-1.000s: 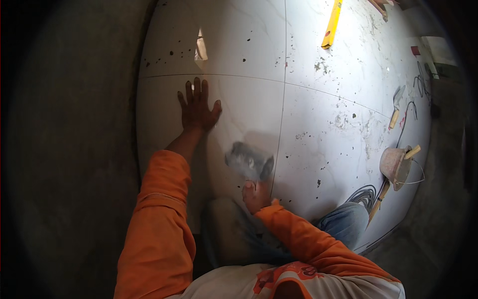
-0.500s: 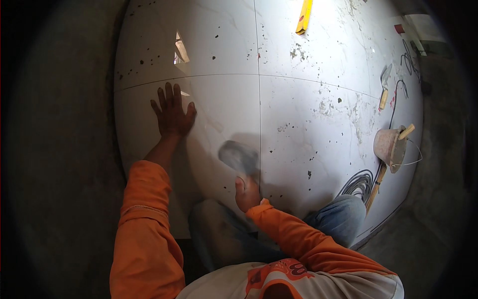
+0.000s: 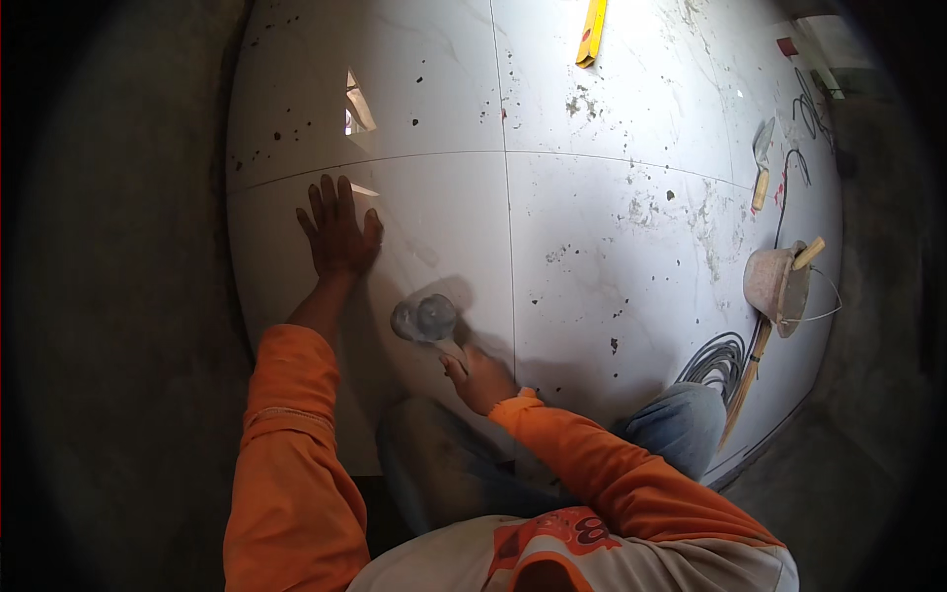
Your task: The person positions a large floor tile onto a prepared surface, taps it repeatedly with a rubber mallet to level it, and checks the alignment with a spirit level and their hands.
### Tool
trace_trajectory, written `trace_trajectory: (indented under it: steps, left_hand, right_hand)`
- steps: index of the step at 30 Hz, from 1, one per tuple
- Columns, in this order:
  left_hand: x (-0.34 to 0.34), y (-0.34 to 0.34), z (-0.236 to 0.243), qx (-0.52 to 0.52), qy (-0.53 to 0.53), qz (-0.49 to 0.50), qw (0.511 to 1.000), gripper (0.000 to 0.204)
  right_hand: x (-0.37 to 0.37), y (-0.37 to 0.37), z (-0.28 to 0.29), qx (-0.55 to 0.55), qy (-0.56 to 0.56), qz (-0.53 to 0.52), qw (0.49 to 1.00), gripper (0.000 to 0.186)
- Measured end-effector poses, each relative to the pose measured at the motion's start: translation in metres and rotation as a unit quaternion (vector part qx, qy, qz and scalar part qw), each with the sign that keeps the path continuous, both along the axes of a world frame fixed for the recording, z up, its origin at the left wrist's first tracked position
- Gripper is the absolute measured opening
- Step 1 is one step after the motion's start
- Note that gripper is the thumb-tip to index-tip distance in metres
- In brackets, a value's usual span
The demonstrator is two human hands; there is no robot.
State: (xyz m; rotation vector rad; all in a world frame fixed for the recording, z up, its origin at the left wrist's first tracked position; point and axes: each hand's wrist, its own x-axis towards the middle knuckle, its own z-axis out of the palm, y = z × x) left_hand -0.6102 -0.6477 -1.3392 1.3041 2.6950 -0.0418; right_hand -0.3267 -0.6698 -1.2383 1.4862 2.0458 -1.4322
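My left hand point(image 3: 341, 235) lies flat with its fingers spread on a large white floor tile point(image 3: 434, 217), just below a joint line. My right hand point(image 3: 481, 379) is wrapped round the short handle of a rubber mallet point(image 3: 426, 319). The mallet's grey, rounded head is over the same tile, to the right of and nearer than my left hand. Whether the head touches the tile or hangs just above it, I cannot tell.
A yellow spirit level point(image 3: 591, 35) lies at the far side. On the right are a trowel point(image 3: 762, 163), a bucket point(image 3: 769, 283) with a wooden handle in it, a coiled cable point(image 3: 712, 360) and a straw broom point(image 3: 747, 380). Dark mortar crumbs dot the tiles.
The mallet head has swung left and slightly nearer, and its blur has gone. My right hand has tilted leftward with it. My left hand stays flat on the tile.
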Motion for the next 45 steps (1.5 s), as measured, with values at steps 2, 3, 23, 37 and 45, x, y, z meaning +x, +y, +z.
trace_trajectory:
  steps: [2,3,23,37,45]
  left_hand:
    - [-0.004,-0.003,-0.008,0.038,0.007,0.018,0.999,0.077]
    - [-0.002,-0.001,-0.009,0.039,0.002,0.017,0.999,0.077]
    - [-0.154,-0.067,-0.047,0.124,0.059,0.060,0.989,0.074]
    - [0.073,0.035,-0.005,0.062,-0.126,-0.204,0.969,0.082]
    - [0.208,0.074,-0.005,0.068,-0.097,-0.194,0.974,0.075]
  right_hand:
    - [-0.001,0.002,-0.006,-0.006,0.001,0.032,0.999,0.046]
    - [0.009,-0.001,-0.022,0.014,-0.019,0.025,0.999,0.047]
    - [-0.005,0.000,-0.007,0.001,-0.057,0.009,0.998,0.061]
    - [0.147,0.216,-0.075,0.142,-0.059,-0.450,0.879,0.071]
    - [0.145,0.217,-0.060,0.019,0.038,-0.508,0.860,0.063]
